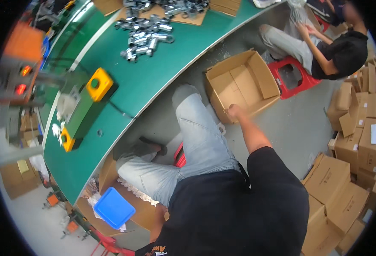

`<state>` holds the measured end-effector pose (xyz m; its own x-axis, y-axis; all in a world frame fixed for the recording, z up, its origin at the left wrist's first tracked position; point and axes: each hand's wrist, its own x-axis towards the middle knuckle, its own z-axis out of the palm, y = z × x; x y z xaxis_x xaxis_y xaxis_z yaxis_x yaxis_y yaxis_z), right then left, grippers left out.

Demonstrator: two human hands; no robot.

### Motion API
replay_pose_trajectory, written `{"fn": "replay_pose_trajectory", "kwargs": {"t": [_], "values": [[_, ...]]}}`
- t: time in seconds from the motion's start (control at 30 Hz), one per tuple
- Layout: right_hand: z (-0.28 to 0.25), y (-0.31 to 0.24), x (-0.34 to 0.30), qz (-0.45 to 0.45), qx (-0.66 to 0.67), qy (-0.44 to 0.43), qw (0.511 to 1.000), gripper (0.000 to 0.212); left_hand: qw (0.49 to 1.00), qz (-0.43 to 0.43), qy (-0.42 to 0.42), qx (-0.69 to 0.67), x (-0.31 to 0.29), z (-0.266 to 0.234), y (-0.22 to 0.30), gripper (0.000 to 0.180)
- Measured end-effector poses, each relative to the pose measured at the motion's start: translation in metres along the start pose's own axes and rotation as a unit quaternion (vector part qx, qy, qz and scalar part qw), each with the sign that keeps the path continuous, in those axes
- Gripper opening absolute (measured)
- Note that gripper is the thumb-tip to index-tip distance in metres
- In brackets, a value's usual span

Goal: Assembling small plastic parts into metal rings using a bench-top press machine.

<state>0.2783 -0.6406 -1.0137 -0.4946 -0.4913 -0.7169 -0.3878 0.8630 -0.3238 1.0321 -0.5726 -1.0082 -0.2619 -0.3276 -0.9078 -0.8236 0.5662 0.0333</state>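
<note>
My right hand is closed on the near rim of an open cardboard box, which stands on the floor to the right of my knee. The inside walls and bottom of this box show. My left hand is low beside my left thigh, at the edge of a second open cardboard box. Its fingers are mostly hidden, so I cannot tell what it touches. Small pale pieces lie inside that second box, and a blue plastic tray rests over its left part.
Many shiny metal pipe fittings lie on the green bench. A machine with yellow button boxes stands there. A seated co-worker is by a red stool. Stacked cartons line the right side.
</note>
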Motion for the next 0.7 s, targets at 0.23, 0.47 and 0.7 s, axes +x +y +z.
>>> {"fn": "replay_pose_trajectory", "kwargs": {"t": [0.23,0.47,0.7], "values": [[0.082,-0.006,0.022,0.033,-0.003,0.031,0.999,0.072,0.813,-0.285,-0.065,-0.504,-0.086,-0.023,-0.056,0.026],[0.140,-0.025,-0.007,-0.016,0.082,-0.088,0.993,0.041,0.655,0.230,0.071,-0.717,-0.103,-0.039,-0.080,0.016],[0.128,-0.047,-0.020,-0.035,0.043,-0.031,0.998,0.042,0.892,0.101,0.000,-0.440,0.006,-0.100,-0.061,0.014]]}}
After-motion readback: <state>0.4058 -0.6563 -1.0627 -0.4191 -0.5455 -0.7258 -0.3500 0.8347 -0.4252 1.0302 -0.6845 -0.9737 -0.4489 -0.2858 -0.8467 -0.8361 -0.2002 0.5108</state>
